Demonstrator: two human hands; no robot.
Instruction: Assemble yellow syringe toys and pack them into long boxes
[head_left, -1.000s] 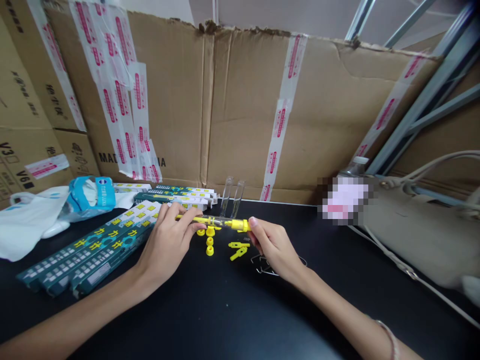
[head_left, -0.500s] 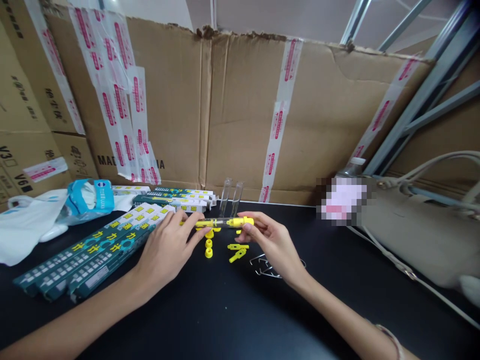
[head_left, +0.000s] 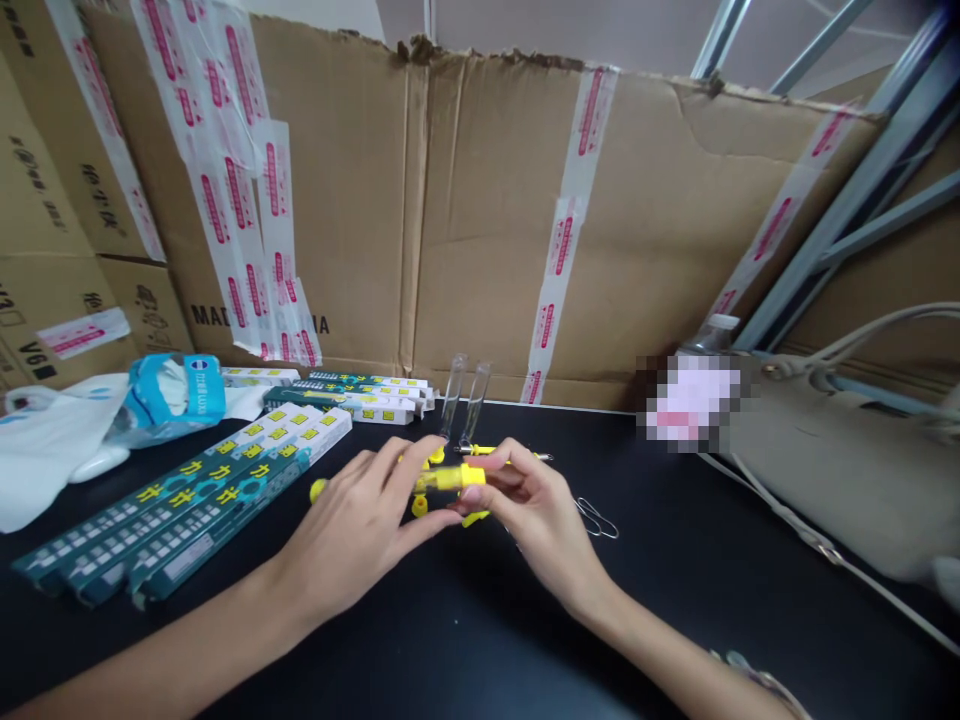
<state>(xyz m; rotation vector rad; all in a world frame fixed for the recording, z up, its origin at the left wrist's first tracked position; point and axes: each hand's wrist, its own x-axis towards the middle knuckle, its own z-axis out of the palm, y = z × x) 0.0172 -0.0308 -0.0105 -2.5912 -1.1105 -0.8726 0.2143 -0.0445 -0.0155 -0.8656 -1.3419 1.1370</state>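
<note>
Between my two hands lies a clear spring scale tube with yellow ends, held roughly level. My left hand is wrapped over its left part, hiding much of it; a yellow end sticks out beyond the knuckles. With thumb and fingers, my right hand pinches the yellow cap at the right end. Small yellow rings lie on the table just behind and below the tube, partly covered by my fingers. A thin yellow rod with metal tips lies behind my right hand.
Two clear tubes stand upright at the back. Wire hooks lie right of my right hand. Long green-and-white boxes rest at left, near a blue tissue pack. A beige bag is at right; a cardboard wall closes the back.
Both hands have come slightly lower and closer together with the tube. My left hand now covers more of it, and its yellow left end shows past the knuckles. The thin yellow rod has come into sight.
</note>
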